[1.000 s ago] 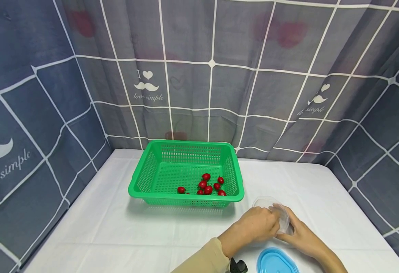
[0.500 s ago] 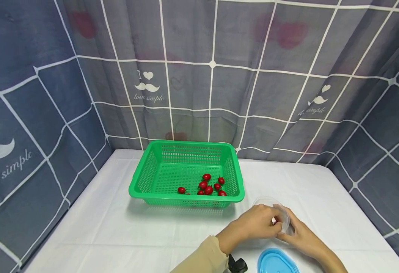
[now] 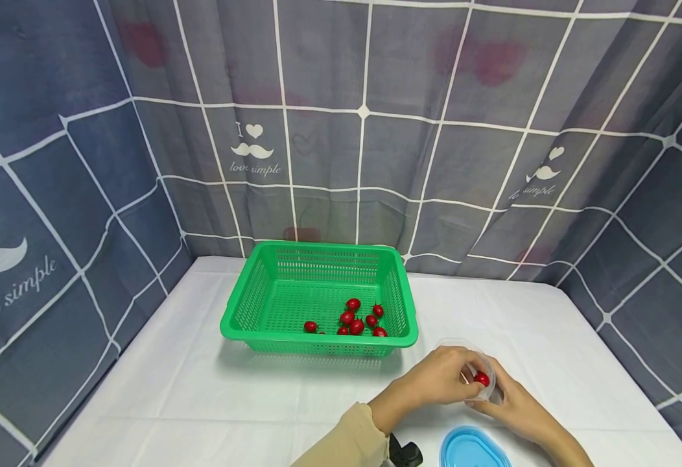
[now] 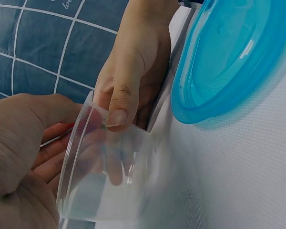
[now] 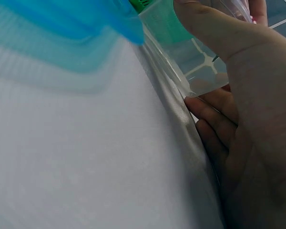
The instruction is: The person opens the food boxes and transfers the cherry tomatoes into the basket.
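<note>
My left hand [image 3: 443,376] reaches over the mouth of a clear plastic container [image 4: 81,200] and pinches a red cherry tomato [image 3: 482,379] between thumb and fingertips. In the left wrist view, only a sliver of red shows beside that hand's fingers. My right hand [image 3: 516,405] grips the container from its right side, thumb on the near wall and fingers around the far side. The container is tilted, its mouth facing the left hand. A green basket [image 3: 317,335] with several cherry tomatoes [image 3: 356,326] stands farther back to the left.
A blue lid [image 3: 474,447] lies on the white-covered table [image 3: 212,402] at the front, close below both hands. A black object [image 3: 406,454] sits beside the left sleeve. Dark grid-patterned curtains [image 3: 323,149] enclose the back and sides.
The left hand's fingers have drawn up slightly from deeper in the container. A cherry tomato now shows at its fingertips, hidden one second ago. The right hand stays nearly still on the container.
</note>
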Demonstrator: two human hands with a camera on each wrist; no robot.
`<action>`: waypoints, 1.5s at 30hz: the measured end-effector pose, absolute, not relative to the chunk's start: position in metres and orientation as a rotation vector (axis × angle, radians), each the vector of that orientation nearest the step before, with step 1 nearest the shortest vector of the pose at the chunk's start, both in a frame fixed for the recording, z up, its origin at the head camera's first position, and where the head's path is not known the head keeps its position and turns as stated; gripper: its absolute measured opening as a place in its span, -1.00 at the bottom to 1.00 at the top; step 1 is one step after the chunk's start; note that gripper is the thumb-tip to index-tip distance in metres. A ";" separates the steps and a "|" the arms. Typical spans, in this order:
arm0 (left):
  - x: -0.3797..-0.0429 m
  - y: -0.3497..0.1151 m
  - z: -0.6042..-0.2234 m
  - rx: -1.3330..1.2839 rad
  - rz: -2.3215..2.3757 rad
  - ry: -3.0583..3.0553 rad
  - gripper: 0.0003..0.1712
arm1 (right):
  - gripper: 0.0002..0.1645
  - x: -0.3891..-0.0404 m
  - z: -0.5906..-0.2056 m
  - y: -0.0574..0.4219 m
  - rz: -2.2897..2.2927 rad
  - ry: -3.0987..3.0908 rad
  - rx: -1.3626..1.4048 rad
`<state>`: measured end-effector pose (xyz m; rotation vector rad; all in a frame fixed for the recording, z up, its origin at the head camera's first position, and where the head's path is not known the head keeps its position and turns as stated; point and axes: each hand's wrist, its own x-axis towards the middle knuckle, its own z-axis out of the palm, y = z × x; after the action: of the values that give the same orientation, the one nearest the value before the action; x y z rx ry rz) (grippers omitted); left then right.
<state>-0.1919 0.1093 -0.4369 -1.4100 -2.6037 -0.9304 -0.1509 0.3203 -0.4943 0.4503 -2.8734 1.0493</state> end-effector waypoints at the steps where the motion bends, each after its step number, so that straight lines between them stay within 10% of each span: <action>1: -0.192 0.109 -0.437 -1.412 -0.928 -2.598 -0.77 | 0.02 -0.151 -0.494 0.320 1.038 -2.873 0.448; 45: -0.184 0.089 -0.396 -1.281 -0.949 -2.262 -0.83 | 0.19 -0.149 -0.493 0.319 1.114 -2.877 0.444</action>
<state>-0.1836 0.0894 -0.3960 -1.2806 -2.2622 -0.9493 -0.1495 0.3189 -0.4929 0.4445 -2.8775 1.1135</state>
